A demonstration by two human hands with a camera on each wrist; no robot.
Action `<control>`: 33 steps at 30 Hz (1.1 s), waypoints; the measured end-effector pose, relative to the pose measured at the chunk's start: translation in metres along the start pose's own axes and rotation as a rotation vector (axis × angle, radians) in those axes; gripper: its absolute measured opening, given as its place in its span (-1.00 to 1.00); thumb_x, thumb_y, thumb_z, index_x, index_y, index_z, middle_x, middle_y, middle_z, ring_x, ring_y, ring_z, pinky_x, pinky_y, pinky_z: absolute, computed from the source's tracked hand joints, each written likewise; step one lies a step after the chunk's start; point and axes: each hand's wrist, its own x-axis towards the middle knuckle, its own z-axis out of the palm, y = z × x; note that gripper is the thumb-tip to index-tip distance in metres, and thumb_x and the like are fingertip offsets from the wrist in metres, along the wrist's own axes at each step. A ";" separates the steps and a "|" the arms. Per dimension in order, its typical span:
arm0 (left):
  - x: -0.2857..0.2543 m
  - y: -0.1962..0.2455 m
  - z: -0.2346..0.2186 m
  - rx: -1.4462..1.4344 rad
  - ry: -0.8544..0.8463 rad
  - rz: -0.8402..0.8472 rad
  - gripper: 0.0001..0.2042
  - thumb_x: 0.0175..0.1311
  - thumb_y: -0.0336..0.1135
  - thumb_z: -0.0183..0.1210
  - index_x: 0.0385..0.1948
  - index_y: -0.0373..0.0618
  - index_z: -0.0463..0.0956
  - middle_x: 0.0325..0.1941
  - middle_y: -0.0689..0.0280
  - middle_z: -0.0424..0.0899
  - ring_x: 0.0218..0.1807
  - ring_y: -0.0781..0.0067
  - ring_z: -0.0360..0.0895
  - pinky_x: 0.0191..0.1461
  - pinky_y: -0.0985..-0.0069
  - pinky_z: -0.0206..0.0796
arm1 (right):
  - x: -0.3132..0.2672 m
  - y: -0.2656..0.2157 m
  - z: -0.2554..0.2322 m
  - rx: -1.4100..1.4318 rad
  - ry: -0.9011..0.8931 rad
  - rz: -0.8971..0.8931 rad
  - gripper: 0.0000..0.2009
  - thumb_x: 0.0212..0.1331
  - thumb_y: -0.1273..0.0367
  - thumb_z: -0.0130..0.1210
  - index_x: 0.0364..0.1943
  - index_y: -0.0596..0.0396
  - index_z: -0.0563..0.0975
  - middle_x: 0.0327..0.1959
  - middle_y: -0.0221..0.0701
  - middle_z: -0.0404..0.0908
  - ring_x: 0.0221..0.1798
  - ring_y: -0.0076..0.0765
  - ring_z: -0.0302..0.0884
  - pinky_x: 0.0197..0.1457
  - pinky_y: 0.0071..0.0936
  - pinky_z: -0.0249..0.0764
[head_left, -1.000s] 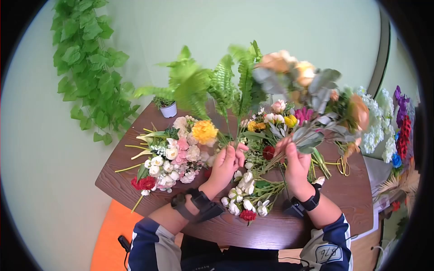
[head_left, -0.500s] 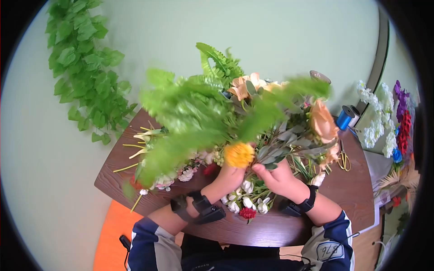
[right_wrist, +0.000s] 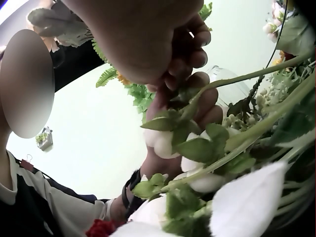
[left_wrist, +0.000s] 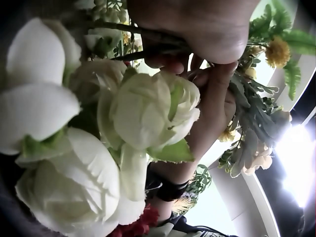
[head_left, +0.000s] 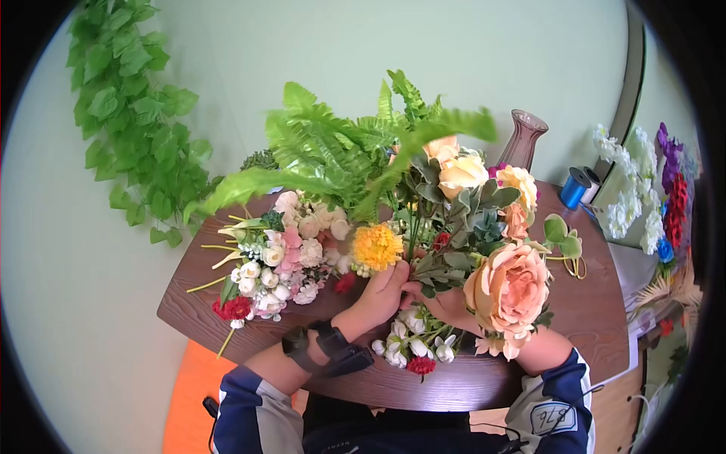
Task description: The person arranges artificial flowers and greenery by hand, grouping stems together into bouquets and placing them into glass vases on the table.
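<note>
In the head view my left hand [head_left: 380,293] grips a bunch of stems with green fern fronds [head_left: 325,144] and a ruffled yellow flower [head_left: 377,246] standing up from it. My right hand [head_left: 446,304] is right beside it and holds the stems of peach roses [head_left: 508,286] and cream roses [head_left: 463,175] with grey-green leaves, which fan out to the right. The fingers of both hands meet at the stems in the right wrist view, partly hidden by one another. White flowers [left_wrist: 148,111] lie close below the hands.
White and pink flowers [head_left: 310,252] lie on the left of the brown table [head_left: 185,303]. White blooms with a red flower [head_left: 420,365] lie at the near middle. Farther right stand a glass vase [head_left: 523,140] and a blue ribbon spool [head_left: 575,189]. Ivy [head_left: 125,113] hangs at left.
My hands, apart earlier, have come together over the table's middle. The ferns swung across and settled upright, while the rose bunch tilted toward me, uncovering the vase and spools behind.
</note>
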 end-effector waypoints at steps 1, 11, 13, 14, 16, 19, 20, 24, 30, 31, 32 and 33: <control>-0.001 0.004 0.005 -0.053 0.051 -0.018 -0.62 0.43 -0.09 -0.34 0.04 -0.19 0.22 -0.47 0.39 0.39 -0.58 0.67 0.25 -0.54 0.74 0.11 | 0.001 -0.004 -0.004 -0.110 -0.007 -0.047 -0.69 0.18 0.35 0.03 -0.05 0.24 0.37 -0.31 -0.26 0.57 -0.31 -0.28 0.55 -0.26 -0.43 0.41; 0.004 -0.003 -0.009 -0.186 0.118 -0.029 -0.49 0.35 0.12 -0.31 -0.19 -0.22 0.35 -0.54 0.43 0.33 -0.67 0.73 0.06 -0.62 0.74 -0.13 | 0.005 -0.025 -0.018 -0.416 0.025 0.055 -0.65 0.18 0.17 0.00 -0.59 0.16 0.56 -0.68 -0.19 0.48 -0.60 -0.13 0.48 -0.52 -0.38 0.34; 0.004 -0.006 -0.013 -0.230 0.100 -0.043 -0.48 0.35 0.13 -0.32 -0.22 -0.23 0.35 -0.53 0.40 0.35 -0.68 0.73 0.06 -0.63 0.73 -0.13 | 0.008 -0.021 -0.019 -0.354 0.064 0.054 -0.54 0.20 0.11 -0.04 -0.72 0.13 0.54 -0.77 -0.17 0.43 -0.65 -0.04 0.45 -0.56 -0.31 0.32; 0.004 -0.007 -0.014 -0.274 0.081 -0.057 -0.47 0.35 0.14 -0.33 -0.25 -0.23 0.36 -0.51 0.38 0.37 -0.68 0.72 0.07 -0.63 0.72 -0.13 | 0.009 -0.020 -0.020 -0.353 0.064 0.055 -0.54 0.20 0.11 -0.04 -0.72 0.13 0.54 -0.77 -0.17 0.43 -0.65 -0.04 0.45 -0.56 -0.31 0.32; 0.004 -0.005 -0.016 -0.250 0.056 -0.051 -0.46 0.34 0.14 -0.34 -0.26 -0.24 0.36 -0.50 0.34 0.39 -0.68 0.72 0.08 -0.64 0.72 -0.12 | 0.010 -0.019 -0.020 -0.279 0.077 0.083 -0.57 0.21 0.13 -0.04 -0.67 0.13 0.57 -0.75 -0.20 0.46 -0.63 -0.08 0.48 -0.54 -0.35 0.35; 0.005 0.007 -0.007 -0.172 0.090 -0.031 -0.45 0.34 0.15 -0.35 -0.38 -0.24 0.37 -0.58 0.38 0.36 -0.70 0.73 0.09 -0.65 0.72 -0.13 | 0.010 -0.016 -0.019 -0.152 0.095 0.075 -0.60 0.21 0.15 -0.03 -0.62 0.13 0.59 -0.72 -0.22 0.50 -0.61 -0.12 0.51 -0.52 -0.37 0.37; 0.005 0.011 -0.003 -0.117 0.148 -0.018 -0.43 0.35 0.16 -0.35 -0.49 -0.24 0.37 -0.67 0.44 0.30 -0.72 0.75 0.09 -0.67 0.73 -0.15 | 0.010 -0.015 -0.018 -0.151 0.095 0.076 -0.60 0.21 0.15 -0.03 -0.62 0.13 0.59 -0.72 -0.22 0.50 -0.61 -0.12 0.51 -0.52 -0.37 0.37; 0.004 0.005 -0.014 -0.154 -0.026 -0.057 -0.42 0.34 0.16 -0.34 -0.49 -0.25 0.38 -0.73 0.48 0.25 -0.75 0.74 0.06 -0.67 0.73 -0.16 | 0.011 -0.015 -0.018 -0.052 0.060 0.044 -0.62 0.22 0.17 -0.03 -0.60 0.14 0.59 -0.71 -0.23 0.51 -0.61 -0.14 0.51 -0.51 -0.38 0.38; 0.005 0.003 -0.017 -0.313 -0.146 -0.114 -0.51 0.36 0.05 -0.21 -0.51 -0.25 0.40 -0.75 0.53 0.19 -0.74 0.75 0.02 -0.65 0.74 -0.18 | 0.010 -0.012 -0.020 -0.194 0.052 0.022 -0.60 0.21 0.19 -0.03 -0.67 0.18 0.54 -0.76 -0.17 0.42 -0.67 -0.05 0.42 -0.58 -0.32 0.30; 0.005 0.002 -0.018 -0.287 -0.175 -0.099 -0.58 0.36 -0.02 -0.15 -0.48 -0.25 0.41 -0.75 0.54 0.18 -0.73 0.75 0.02 -0.64 0.75 -0.18 | 0.011 -0.013 -0.021 -0.209 0.044 0.016 -0.59 0.21 0.19 -0.02 -0.70 0.19 0.52 -0.78 -0.15 0.40 -0.69 -0.03 0.39 -0.60 -0.30 0.27; 0.006 0.002 -0.019 -0.261 -0.203 -0.084 -0.64 0.36 -0.09 -0.10 -0.45 -0.25 0.42 -0.74 0.56 0.18 -0.71 0.75 0.02 -0.63 0.75 -0.18 | 0.011 -0.012 -0.021 -0.209 0.044 0.016 -0.59 0.21 0.19 -0.02 -0.70 0.19 0.52 -0.78 -0.15 0.40 -0.69 -0.03 0.39 -0.60 -0.30 0.27; 0.006 0.003 -0.019 -0.261 -0.203 -0.085 -0.64 0.36 -0.09 -0.10 -0.45 -0.25 0.42 -0.74 0.56 0.18 -0.71 0.75 0.02 -0.63 0.75 -0.18 | 0.012 -0.011 -0.021 -0.203 0.053 0.019 -0.58 0.20 0.19 -0.01 -0.71 0.20 0.51 -0.78 -0.14 0.38 -0.70 -0.01 0.37 -0.61 -0.29 0.25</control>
